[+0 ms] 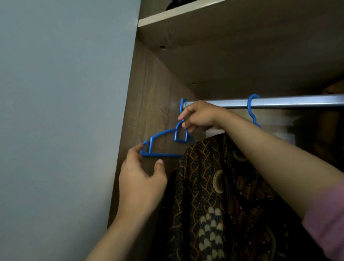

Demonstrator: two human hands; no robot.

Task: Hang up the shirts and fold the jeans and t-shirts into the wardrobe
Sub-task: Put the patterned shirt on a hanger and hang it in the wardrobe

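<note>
Wardrobe side panel runs down the centre of the frame, boxing in an empty blue hanger that hangs at the far left end of the metal rail, its hook right at the rail's end by the panel. A pale wall fills the left half of the frame outside the cabinet. Overhead, a shelf crosses the upper right, with dark items on top of it at the upper edge. Open room lies only along the rail toward the right, where a second blue hook sits, well apart from the first.

The right hand, reaching in from the right edge with a pink sleeve at the wrist, pinches the empty hanger's neck just under the hook. The left hand, rising from the bottom centre, is spread, with its forefinger tip touching the hanger's left shoulder end and its thumb just below the bottom bar.

A dark brown patterned shirt hangs just beside and below the empty hanger, lower centre, under the right forearm; its fabric covers the hanger's right end.
</note>
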